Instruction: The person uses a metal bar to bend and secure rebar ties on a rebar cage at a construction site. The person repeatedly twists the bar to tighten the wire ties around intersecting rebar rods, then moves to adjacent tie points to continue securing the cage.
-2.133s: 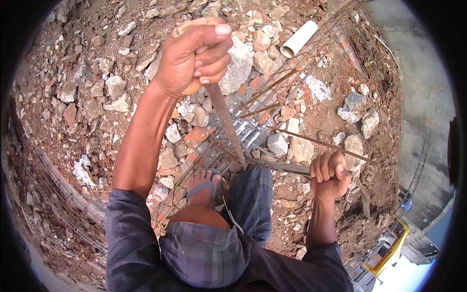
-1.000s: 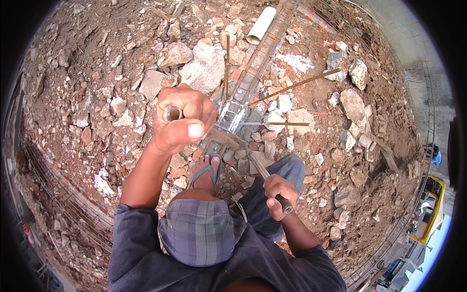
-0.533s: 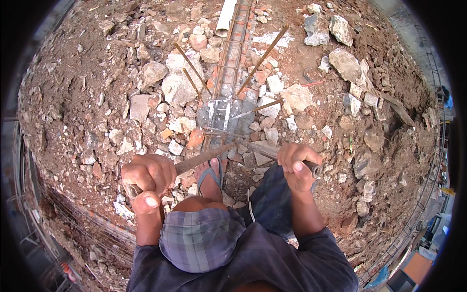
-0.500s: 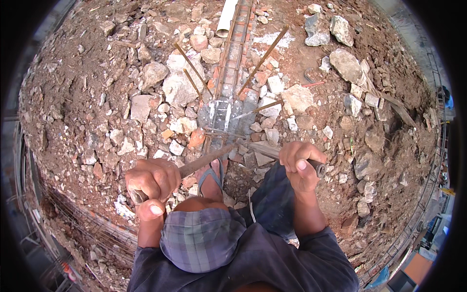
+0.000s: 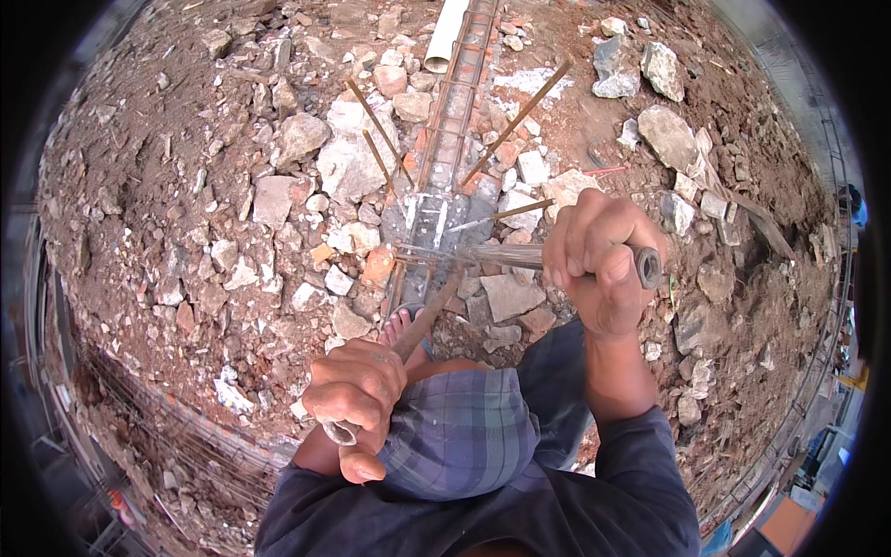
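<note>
My left hand is wrapped round a brown hollow pipe handle, its open end showing beside the thumb, close to my bent knee. My right hand grips a second, greyer pipe handle with a round hollow end. The two handles run inward and come together beside a narrow trench with a steel rebar cage. Thin metal rods lie just left of that meeting point. Whether a jaw or hinge joins the handles is too blurred to tell.
Rusty rebar stubs stick up around the cage. A white plastic pipe lies beside it at the far end. Broken stones and rubble cover the soil on both sides. My sandalled foot stands beside the trench.
My right hand has risen and moved right with its handle. My left hand has come down and right, so its handle slants more steeply. My knee has shifted right.
</note>
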